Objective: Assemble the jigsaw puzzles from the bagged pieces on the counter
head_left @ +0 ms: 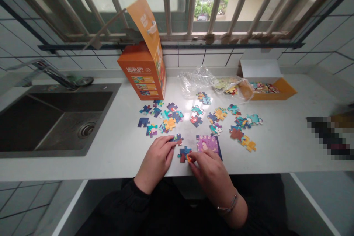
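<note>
My left hand (159, 155) rests on the white counter, its fingertips on a dark blue and brown puzzle piece (179, 139). With thumb and index finger together, my right hand (208, 167) pinches the edge of a blue piece with orange on it (185, 154), which lies flat near the counter's front edge. A purple picture card (207, 143) lies just beyond the right hand and is partly covered by it. Loose and joined puzzle pieces (169, 123) spread across the counter beyond both hands, with more joined pieces (243, 138) to the right.
A sink (94, 118) is at the left. At the back stand an orange puzzle box (143, 70), crumpled clear plastic bags (196, 79) and an open yellow box (272, 92) holding pieces. Barred windows rise behind. A blurred dark item (329, 136) lies at far right.
</note>
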`<state>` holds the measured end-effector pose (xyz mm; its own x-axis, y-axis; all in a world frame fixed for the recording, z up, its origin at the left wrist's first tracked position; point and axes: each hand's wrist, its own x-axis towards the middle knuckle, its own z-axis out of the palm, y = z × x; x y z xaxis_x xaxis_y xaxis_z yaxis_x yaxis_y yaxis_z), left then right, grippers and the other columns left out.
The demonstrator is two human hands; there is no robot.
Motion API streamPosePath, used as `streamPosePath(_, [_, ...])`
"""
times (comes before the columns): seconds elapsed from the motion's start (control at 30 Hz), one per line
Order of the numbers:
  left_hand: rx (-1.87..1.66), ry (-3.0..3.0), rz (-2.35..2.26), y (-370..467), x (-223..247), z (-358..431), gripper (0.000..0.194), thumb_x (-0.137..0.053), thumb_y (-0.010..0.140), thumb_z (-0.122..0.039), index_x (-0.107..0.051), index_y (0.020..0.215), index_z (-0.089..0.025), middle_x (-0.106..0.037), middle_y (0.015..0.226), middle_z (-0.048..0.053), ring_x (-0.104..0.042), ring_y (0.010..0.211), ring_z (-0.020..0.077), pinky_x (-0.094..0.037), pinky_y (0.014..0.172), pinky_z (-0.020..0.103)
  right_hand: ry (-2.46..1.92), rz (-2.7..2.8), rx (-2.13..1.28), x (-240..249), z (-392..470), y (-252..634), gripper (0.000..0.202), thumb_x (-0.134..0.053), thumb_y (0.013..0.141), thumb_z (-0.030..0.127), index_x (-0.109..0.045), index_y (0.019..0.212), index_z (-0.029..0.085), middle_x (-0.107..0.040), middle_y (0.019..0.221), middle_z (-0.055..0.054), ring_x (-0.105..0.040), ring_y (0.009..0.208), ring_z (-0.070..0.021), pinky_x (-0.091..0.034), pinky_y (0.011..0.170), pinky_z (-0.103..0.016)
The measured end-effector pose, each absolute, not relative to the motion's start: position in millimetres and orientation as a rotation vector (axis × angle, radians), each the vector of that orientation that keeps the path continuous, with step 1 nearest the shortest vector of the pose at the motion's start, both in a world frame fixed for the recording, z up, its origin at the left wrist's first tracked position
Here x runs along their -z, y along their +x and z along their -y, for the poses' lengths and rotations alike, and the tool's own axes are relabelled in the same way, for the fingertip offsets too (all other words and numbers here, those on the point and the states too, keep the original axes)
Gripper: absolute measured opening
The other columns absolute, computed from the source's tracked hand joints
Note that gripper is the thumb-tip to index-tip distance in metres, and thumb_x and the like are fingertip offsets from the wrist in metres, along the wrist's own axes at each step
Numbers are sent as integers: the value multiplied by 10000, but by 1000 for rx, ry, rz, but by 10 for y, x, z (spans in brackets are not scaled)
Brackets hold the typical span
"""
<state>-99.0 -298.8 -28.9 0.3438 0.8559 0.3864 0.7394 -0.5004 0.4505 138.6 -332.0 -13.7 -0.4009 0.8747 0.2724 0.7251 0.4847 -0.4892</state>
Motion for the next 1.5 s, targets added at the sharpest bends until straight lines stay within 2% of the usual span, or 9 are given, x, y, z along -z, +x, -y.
streamPosePath(0.1, [-870,2399,-1461,-990,290,2986,245,-607,1042,-124,-725,1232,-224,-728,1343,113,-687,1254,283,-592,1101,525,-1313,2223,-400,130,3327,1359,115,-601,1079,199,-698,1119,246,-765,986,-42,-676,942,-248,-544,966,-443])
streamPosePath(0.23, [-857,2400,-1466,-988,281,2984,250,-615,1041,-129,-723,1242,-231,-729,1340,109,-687,1258,286,-590,1104,524,-1322,2203,-359,154,3309,1370,200,-656,1036,215,-684,1233,233,-745,1334,-90,-644,1250,-295,-481,1131,-495])
streamPosePath(0.33, [-860,2411,-1466,-982,268,2984,241,-613,1040,-125,-722,1230,-226,-730,1331,111,-690,1245,285,-593,1099,523,-1365,2265,-320,183,3316,1385,240,-654,1008,169,-686,1232,247,-714,1439,-68,-594,1333,-327,-439,1149,-529])
streamPosePath(0.47, [-859,2414,-1466,-981,274,2986,239,-617,1039,-119,-717,1231,-220,-727,1338,110,-679,1258,282,-588,1107,526,-1395,2337,-272,133,3355,1360,281,-700,960,138,-708,1191,298,-727,1407,-28,-598,1259,-337,-428,1060,-528])
streamPosePath(0.67, [-857,2422,-1439,-986,293,2980,245,-620,1038,-121,-707,1244,-222,-725,1372,116,-681,1273,290,-581,1118,548,-1417,2330,-218,30,3424,1295,45,-688,1044,264,-729,1057,278,-749,1104,-68,-620,1061,-309,-447,923,-493])
streamPosePath(0.83, [-869,2414,-1412,-1008,298,2999,260,-604,1031,-101,-715,1229,-229,-740,1352,113,-697,1259,292,-591,1111,566,-1476,2266,-140,102,3505,1291,85,-678,1058,311,-710,993,267,-708,952,-81,-605,950,-296,-448,805,-462])
streamPosePath(1.07, [-810,2426,-1346,-1065,259,3063,243,-595,1049,-130,-726,1225,-235,-743,1359,112,-697,1271,283,-591,1117,544,-1536,2243,-116,165,3507,1270,75,-660,1075,270,-713,1023,270,-702,930,-68,-599,920,-283,-422,781,-449])
streamPosePath(1.3, [-793,2473,-1260,-1076,165,3125,300,-601,1040,-123,-737,1267,-265,-756,1318,101,-716,1231,268,-616,1083,505,-1532,2256,-192,204,3481,1301,92,-673,1064,219,-741,1086,277,-720,998,-65,-611,1005,-292,-443,832,-453])
streamPosePath(1.5, [-812,2450,-1257,-1085,212,3127,317,-598,1046,-119,-733,1292,-265,-747,1330,103,-700,1253,266,-616,1081,497,-1418,2273,-223,200,3458,1342,206,-689,1040,170,-746,1195,293,-760,1242,-58,-639,1121,-301,-483,911,-461])
